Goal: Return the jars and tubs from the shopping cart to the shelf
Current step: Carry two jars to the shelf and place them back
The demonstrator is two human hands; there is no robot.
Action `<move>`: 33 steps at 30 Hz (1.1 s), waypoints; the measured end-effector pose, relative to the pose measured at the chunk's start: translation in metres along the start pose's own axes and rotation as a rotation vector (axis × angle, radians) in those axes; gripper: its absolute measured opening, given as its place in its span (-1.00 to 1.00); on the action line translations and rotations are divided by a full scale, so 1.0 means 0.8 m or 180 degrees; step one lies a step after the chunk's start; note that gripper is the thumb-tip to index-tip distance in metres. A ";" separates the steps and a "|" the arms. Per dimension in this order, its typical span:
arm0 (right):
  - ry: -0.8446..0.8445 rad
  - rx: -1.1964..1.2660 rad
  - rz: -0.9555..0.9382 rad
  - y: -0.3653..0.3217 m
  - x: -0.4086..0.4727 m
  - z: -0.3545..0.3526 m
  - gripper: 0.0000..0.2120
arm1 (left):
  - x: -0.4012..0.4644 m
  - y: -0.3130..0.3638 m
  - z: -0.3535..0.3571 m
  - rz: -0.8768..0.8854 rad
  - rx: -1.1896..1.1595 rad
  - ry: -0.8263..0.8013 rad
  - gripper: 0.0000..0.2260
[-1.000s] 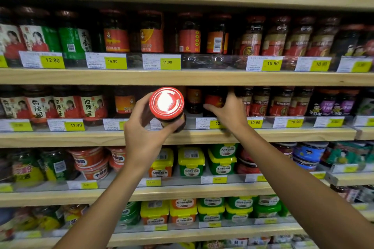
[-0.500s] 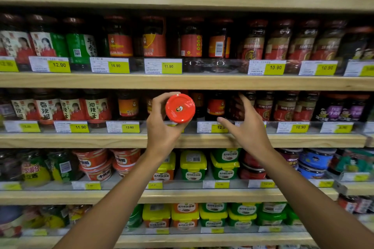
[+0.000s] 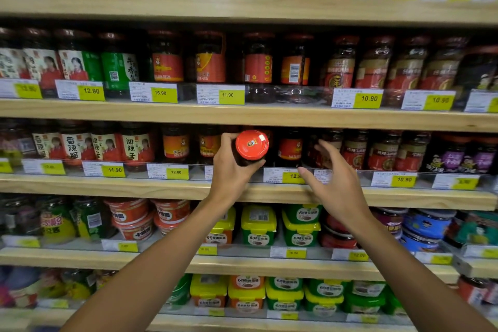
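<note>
My left hand (image 3: 229, 170) grips a dark jar with a red lid (image 3: 251, 147), the lid facing me, at the front of the middle wooden shelf (image 3: 161, 187). The jar is tipped toward the shelf opening, between rows of similar red-labelled jars (image 3: 289, 148). My right hand (image 3: 336, 183) hovers just right of it with fingers spread and relaxed, holding nothing, in front of the shelf's clear front rail. The shopping cart is out of view.
Shelves above and below are packed: tall sauce jars (image 3: 210, 62) on the upper shelf, green and yellow tubs (image 3: 258, 224) and red tubs (image 3: 129, 217) below. Yellow price tags (image 3: 293, 176) line every shelf edge.
My left hand has carried the jar further in toward the middle shelf. My right hand has drawn back from the jars on the shelf and opened its fingers.
</note>
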State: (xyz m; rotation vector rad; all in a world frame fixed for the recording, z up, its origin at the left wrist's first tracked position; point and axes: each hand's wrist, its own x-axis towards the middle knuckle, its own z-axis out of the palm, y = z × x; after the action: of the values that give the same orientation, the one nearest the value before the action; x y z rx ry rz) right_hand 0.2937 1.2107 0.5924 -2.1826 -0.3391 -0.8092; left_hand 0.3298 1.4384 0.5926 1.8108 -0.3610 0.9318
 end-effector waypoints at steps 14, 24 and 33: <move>-0.0064 0.0000 -0.0029 -0.001 0.002 -0.009 -0.33 | 0.053 0.006 0.014 -0.0465 0.0946 0.0080 -0.53; -0.0231 -0.0340 -0.0318 -0.017 -0.007 -0.024 -0.43 | 0.011 0.019 -0.027 -0.0071 0.1283 -0.0604 -0.31; -0.0128 -0.0503 -0.0810 -0.070 0.010 -0.070 -0.59 | 0.000 0.071 -0.114 0.0555 0.1374 -0.0687 -0.68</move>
State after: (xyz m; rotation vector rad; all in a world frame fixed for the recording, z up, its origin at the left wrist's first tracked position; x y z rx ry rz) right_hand 0.2491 1.2065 0.6577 -2.3354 -0.6005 -0.9595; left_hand 0.2552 1.4948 0.6459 2.3150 -0.4866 0.9907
